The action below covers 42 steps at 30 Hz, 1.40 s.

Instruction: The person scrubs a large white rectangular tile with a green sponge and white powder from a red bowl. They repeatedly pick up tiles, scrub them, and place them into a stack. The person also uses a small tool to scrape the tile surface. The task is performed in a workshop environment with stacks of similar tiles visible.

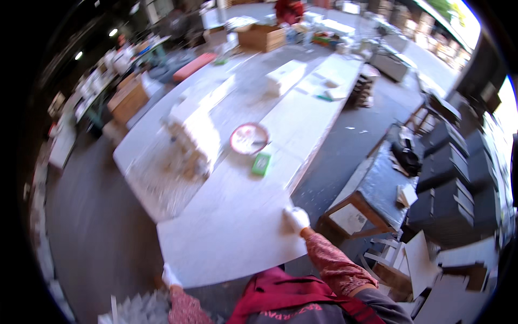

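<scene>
A wide white board (232, 237) lies in front of me, its far side meeting the end of the long table. My left hand (170, 275), in a white glove, is closed on the board's near left corner, with some fingers hidden under the edge. On the right edge of the same board my right hand (297, 218), gloved in white too, is closed, its fingertips blurred. Beyond the board stand a red-rimmed bowl (249, 139) with whitish contents and some tool in it, and a small green box (261, 163). To their left is a blurred stack of white pieces (197, 135).
The long table (302, 129) carries a white block (286, 77) and an open wooden box (260, 38) farther off. At right are a dark-topped side table (377, 183) and stacked grey boxes (445, 200). Another person (289, 12) in red stands at the far end.
</scene>
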Available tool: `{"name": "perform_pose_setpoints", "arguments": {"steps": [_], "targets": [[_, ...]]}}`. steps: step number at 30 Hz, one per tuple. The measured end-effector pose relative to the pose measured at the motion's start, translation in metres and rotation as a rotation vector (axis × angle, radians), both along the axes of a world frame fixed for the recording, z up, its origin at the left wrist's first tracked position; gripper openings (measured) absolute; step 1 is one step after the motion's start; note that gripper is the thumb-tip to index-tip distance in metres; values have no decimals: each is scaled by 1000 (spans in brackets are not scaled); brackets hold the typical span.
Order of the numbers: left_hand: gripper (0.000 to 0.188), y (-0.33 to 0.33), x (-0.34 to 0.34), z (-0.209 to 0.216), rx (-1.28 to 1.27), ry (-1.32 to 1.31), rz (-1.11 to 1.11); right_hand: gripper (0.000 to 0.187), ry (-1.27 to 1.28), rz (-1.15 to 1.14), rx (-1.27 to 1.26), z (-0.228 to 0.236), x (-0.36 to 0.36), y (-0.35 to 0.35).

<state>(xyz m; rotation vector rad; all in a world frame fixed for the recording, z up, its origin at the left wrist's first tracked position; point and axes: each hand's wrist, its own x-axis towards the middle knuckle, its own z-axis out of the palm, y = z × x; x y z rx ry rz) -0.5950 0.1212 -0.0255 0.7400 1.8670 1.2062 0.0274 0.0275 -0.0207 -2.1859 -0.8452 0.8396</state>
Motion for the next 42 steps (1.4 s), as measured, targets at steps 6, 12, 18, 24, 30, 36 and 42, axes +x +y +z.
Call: {"name": "perform_pose_setpoints", "arguments": {"steps": [6, 12, 18, 24, 30, 36, 42], "targets": [[64, 87, 19, 5, -150, 343, -139, 63, -75, 15, -258, 64, 5, 73], [52, 134, 7, 14, -316, 894, -229, 44, -633, 278, -251, 109, -2, 103], [47, 76, 224, 73, 256, 390, -557, 33, 760, 190, 338, 121, -69, 110], [44, 45, 402, 119, 201, -746, -337, 45, 578, 380, 439, 147, -140, 123], [38, 59, 464, 105, 189, -590, -251, 80, 542, 583, 89, 125, -110, 152], [33, 93, 586, 85, 197, -402, -340, 87, 437, 507, 351, 125, 29, 157], [30, 140, 749, 79, 367, 60, -613, 66, 975, 212, 504, 183, 196, 108]]}}
